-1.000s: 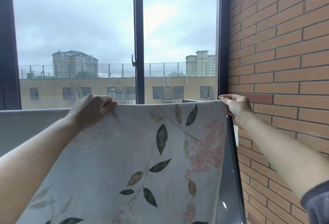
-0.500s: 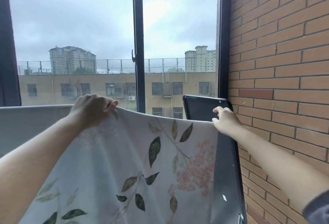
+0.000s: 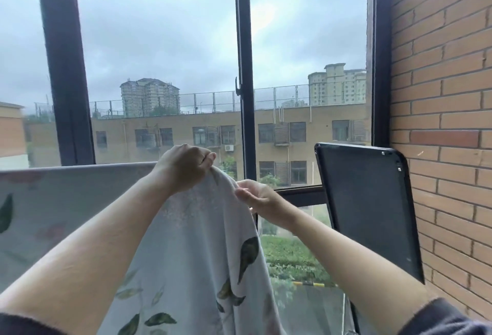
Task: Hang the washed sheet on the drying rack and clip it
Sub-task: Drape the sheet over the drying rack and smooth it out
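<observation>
Sheet (image 3: 191, 241) is hanging before the window (image 3: 245, 68), its top line running left — whatever is carrying it is hidden. Left hand (image 3: 183, 172) is gripping the bunched top edge; right hand (image 3: 259, 196) is pinching cloth just beside. Hanging seems in hand, clipping not begun; spreading rightward is likely next — room is narrowing toward the dark panel (image 3: 370, 207).

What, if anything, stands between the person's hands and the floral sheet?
Nothing visible does. The left hand grips the floral sheet at its top edge, and the right hand pinches the edge just beside it. The black panel stands to the right, apart from the sheet.
</observation>
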A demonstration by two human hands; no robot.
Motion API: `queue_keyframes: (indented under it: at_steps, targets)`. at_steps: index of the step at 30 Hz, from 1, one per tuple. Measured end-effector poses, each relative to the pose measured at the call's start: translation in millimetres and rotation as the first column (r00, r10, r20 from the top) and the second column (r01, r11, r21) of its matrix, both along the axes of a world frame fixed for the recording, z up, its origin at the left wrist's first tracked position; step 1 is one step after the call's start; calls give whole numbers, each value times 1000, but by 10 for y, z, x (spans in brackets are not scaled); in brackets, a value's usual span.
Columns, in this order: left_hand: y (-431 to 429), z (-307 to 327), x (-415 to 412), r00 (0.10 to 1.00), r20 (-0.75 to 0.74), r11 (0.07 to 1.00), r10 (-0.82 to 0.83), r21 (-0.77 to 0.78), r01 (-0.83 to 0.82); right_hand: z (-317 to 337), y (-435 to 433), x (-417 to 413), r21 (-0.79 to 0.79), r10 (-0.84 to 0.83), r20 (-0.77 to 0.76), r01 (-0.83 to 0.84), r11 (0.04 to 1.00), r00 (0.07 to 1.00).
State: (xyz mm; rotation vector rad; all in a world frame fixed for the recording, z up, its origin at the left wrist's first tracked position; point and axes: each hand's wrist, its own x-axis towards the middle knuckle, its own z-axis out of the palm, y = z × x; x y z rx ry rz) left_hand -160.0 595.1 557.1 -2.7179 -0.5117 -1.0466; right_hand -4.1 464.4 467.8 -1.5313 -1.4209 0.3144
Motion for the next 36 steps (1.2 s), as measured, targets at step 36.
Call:
queue_keyframes:
  at_steps: [36]
  targets:
    - [-141, -71, 124, 997, 58, 993, 55, 105, -61, 202, -2350, 1058, -724, -411, -16, 273, 633, 911]
